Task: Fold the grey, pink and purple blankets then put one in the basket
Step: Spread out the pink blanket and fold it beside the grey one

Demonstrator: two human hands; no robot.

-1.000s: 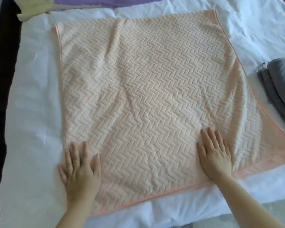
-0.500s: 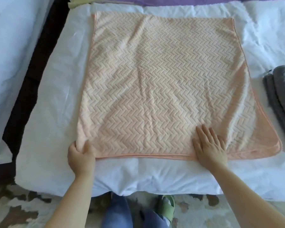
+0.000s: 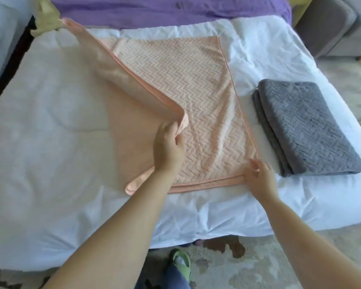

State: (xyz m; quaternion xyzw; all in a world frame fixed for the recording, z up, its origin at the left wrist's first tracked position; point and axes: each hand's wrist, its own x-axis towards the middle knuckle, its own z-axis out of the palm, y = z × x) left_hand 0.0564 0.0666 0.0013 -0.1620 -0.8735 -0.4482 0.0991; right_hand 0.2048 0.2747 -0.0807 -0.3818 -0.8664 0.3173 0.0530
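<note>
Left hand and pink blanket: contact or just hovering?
Touching. The head view shows the left hand with its fingers curled round the raised edge of the pink blanket, with no gap between them.

Pink blanket point(image 3: 196, 105) half-folded on bed, grey blanket point(image 3: 306, 126) folded beside, purple blanket point(image 3: 165, 9) spread behind

The pink blanket point(image 3: 188, 97) is soft matt cloth, its top quilted in a raised zigzag, its turned-up underside smooth and plain, its edge bound in smooth tape. The folded grey blanket point(image 3: 306, 130) shows a similar embossed weave. The purple blanket point(image 3: 165, 9) looks thin and crinkled. The bed point(image 3: 50, 142) sheet is white, matt, creased cotton-like cloth.
</note>
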